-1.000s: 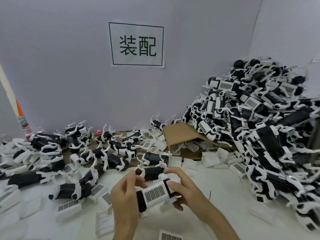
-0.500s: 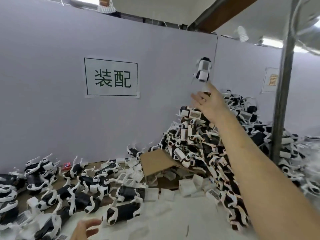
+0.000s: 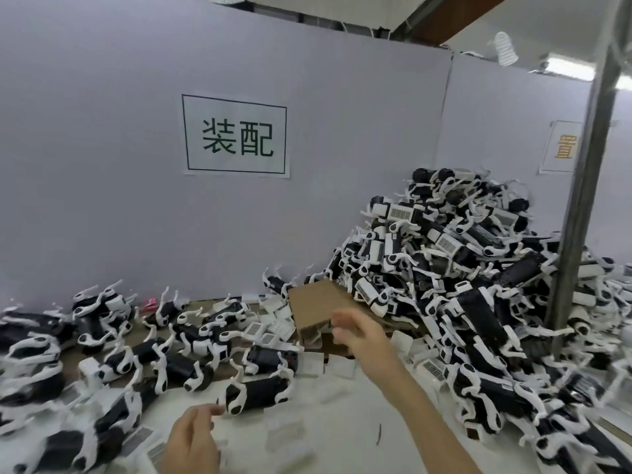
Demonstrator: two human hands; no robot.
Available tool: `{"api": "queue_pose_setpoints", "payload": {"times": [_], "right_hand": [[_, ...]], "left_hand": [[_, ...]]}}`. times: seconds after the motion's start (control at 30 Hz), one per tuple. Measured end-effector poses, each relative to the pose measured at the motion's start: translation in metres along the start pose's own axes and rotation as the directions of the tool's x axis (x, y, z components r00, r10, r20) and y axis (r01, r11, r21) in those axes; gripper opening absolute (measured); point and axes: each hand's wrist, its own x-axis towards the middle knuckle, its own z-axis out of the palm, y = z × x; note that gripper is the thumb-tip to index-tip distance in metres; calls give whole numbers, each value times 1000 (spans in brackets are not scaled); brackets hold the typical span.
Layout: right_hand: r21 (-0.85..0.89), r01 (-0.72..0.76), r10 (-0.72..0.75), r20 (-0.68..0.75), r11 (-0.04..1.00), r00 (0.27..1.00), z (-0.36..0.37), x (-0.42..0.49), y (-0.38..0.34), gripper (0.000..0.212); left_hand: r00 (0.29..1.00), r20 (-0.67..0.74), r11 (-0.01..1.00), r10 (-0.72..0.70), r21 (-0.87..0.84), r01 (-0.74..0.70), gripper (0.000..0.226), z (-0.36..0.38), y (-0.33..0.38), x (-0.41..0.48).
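Both your hands are empty right now. Your left hand (image 3: 193, 439) hovers low with its fingers loosely curled. 1 black-and-white toy dog body (image 3: 256, 393) lies on the white table (image 3: 342, 439) just beyond its fingertips. Your right hand (image 3: 359, 331) hangs relaxed in front of the cardboard box (image 3: 318, 301), with the big pile (image 3: 478, 268) to its right.

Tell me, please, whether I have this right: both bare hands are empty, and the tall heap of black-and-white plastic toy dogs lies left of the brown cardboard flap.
Not quite: the head view shows the tall heap of black-and-white plastic toy dogs right of the brown cardboard flap, not left. The left hand and right hand are indeed empty.
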Motion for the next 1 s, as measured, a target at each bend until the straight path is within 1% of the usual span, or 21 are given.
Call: {"api": "queue_pose_setpoints", "payload": {"times": [0.03, 0.1, 0.17, 0.2, 0.27, 0.3, 0.33, 0.37, 0.4, 0.43, 0.47, 0.5, 0.53, 0.57, 0.63, 0.7, 0.77, 0.87, 0.93, 1.0], "right_hand": [[37, -20, 21, -47, 999, 999, 6, -9, 14, 26], [89, -51, 64, -155, 995, 986, 16, -26, 36, 29], [54, -81, 92, -242, 995, 966, 23, -37, 56, 28], [23, -95, 98, -264, 995, 960, 26, -42, 65, 28], [-55, -122, 105, -247, 991, 963, 32, -48, 79, 28], [-106, -137, 112, -211, 985, 971, 34, -50, 83, 29], [-163, -153, 126, -165, 975, 978, 35, -50, 86, 31], [-225, -165, 142, -116, 960, 983, 37, -51, 89, 35], [-283, -171, 157, -73, 944, 985, 38, -52, 91, 39], [-334, -171, 167, -42, 927, 985, 39, -52, 92, 42], [-375, -170, 177, -16, 911, 984, 40, -52, 93, 43], [-408, -167, 190, 16, 897, 982, 41, -52, 94, 42], [-443, -161, 208, 59, 882, 976, 43, -52, 95, 40], [-486, -138, 216, 109, 863, 970, 46, -53, 95, 38], [-544, -68, 197, 181, 836, 964, 50, -52, 94, 29], [-501, -24, 148, 210, 865, 966, 53, -53, 91, 17], [-427, 23, 95, 253, 904, 963, 57, -55, 87, 22], [-348, 83, 43, 338, 934, 940, 66, -61, 78, 29], [-335, 75, 54, 360, 939, 932, 70, -64, 73, 26], [-327, 36, 86, 350, 944, 933, 71, -65, 70, 25]], "left_hand": [[999, -24, 998, 26, 51, -24, 32, 3, 3, -7], [996, -26, 983, 90, 160, -85, 28, 3, 6, -18], [992, -23, 970, 125, 212, -117, 23, 0, 5, -19], [990, 0, 968, 140, 212, -136, 20, -2, 2, -19], [981, 88, 956, 172, 223, -188, 19, -4, 1, -20], [973, 140, 946, 184, 242, -214, 20, -4, 1, -22], [964, 175, 923, 201, 297, -246, 24, -4, -2, -23], [954, 199, 866, 225, 409, -289, 31, -5, -4, -23], [942, 222, 758, 251, 560, -334, 40, -6, -6, -23], [936, 239, 623, 260, 699, -352, 50, -6, -8, -23], [938, 249, 503, 242, 794, -341, 59, -6, -10, -21], [945, 255, 422, 206, 848, -321, 66, -8, -12, -18], [947, 268, 371, 176, 873, -316, 70, -10, -14, -16], [949, 279, 341, 146, 887, -313, 73, -11, -16, -14], [945, 309, 321, 107, 889, -327, 71, -13, -19, -13], [936, 329, 345, 127, 870, -353, 63, -12, -18, -15], [918, 349, 355, 187, 848, -395, 63, -11, -18, -14], [862, 456, 345, 223, 790, -507, 80, -13, -20, -11], [822, 537, 349, 190, 746, -568, 89, -14, -21, -7], [814, 560, 364, 155, 733, -574, 93, -14, -22, -6]]}}
